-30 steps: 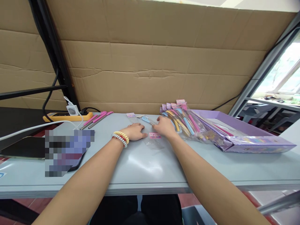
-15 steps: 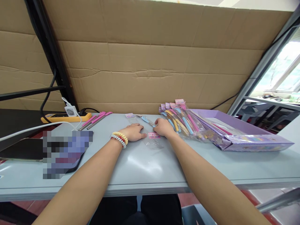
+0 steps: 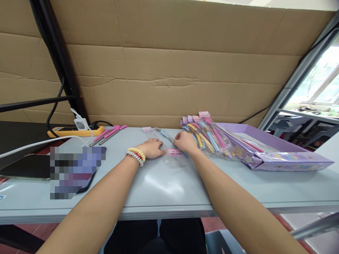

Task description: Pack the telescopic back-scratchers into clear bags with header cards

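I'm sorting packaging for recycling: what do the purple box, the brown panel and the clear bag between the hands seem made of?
Purple box: probably stiff card with a glossy coating or film; its front wall shows bright reflections.
Brown panel: most likely cardboard, matte, with fold lines and creases.
Clear bag: apparently thin plastic film; it is see-through and shiny.

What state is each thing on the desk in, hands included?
Left hand: palm down, open.
Right hand: closed on blue stick.
Blue stick: slanted, partly hidden.
Purple box: open.
Bagged sticks: piled in clear wrappers.
Pink sticks: lying unwrapped.
Clear bag: lying flat.
White charger: plugged in.
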Tool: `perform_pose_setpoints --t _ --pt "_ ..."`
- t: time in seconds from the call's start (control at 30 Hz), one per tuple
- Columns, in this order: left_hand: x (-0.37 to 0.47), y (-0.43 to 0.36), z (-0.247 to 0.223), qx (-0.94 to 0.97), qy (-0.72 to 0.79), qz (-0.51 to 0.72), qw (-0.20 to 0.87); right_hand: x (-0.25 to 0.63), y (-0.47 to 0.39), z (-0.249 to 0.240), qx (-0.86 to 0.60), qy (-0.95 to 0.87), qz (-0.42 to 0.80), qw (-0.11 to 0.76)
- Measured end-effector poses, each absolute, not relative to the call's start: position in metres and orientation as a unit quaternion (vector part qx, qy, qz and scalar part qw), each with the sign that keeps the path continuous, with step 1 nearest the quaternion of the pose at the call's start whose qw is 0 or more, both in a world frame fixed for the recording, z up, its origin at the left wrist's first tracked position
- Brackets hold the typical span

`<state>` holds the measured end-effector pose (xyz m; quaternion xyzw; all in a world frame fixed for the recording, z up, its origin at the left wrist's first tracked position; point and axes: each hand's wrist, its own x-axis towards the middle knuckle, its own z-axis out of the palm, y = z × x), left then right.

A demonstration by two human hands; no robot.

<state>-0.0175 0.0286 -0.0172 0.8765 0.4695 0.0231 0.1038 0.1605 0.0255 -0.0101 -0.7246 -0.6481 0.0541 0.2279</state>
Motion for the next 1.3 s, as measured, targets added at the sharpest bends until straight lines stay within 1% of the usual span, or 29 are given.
perform_pose_setpoints --t 0.07,0.27,0.7,0.77,0.9,0.97,1.03,1.1,1.3 --pt "-0.018 0.028 -0.017 0.875 0.470 0.023 0.111 0.160 0.026 -0.010 -0.724 -0.647 0.064 0.229" --pt "-0.018 0.029 -0.018 0.873 0.474 0.021 0.110 0.161 0.026 -0.011 -0.730 -0.623 0.058 0.275" --pt "-0.017 0.026 -0.014 0.874 0.472 0.031 0.110 0.159 0.025 -0.009 -0.715 -0.633 0.061 0.289" --pt "-0.017 0.025 -0.009 0.868 0.484 0.064 0.094 0.159 0.025 -0.009 -0.711 -0.634 0.067 0.296" --pt "-0.019 0.024 0.003 0.793 0.573 0.204 0.032 0.158 0.024 -0.009 -0.703 -0.636 0.078 0.309" --pt "-0.023 0.025 0.006 0.752 0.620 0.224 0.001 0.158 0.024 -0.009 -0.699 -0.636 0.081 0.316" --pt "-0.030 0.029 0.005 0.732 0.651 0.200 -0.004 0.158 0.024 -0.009 -0.695 -0.638 0.084 0.322" --pt "-0.036 0.034 0.000 0.737 0.655 0.165 0.017 0.158 0.024 -0.009 -0.690 -0.641 0.086 0.325" --pt "-0.040 0.045 -0.017 0.789 0.602 0.106 0.065 0.156 0.023 -0.009 -0.665 -0.665 0.080 0.331"
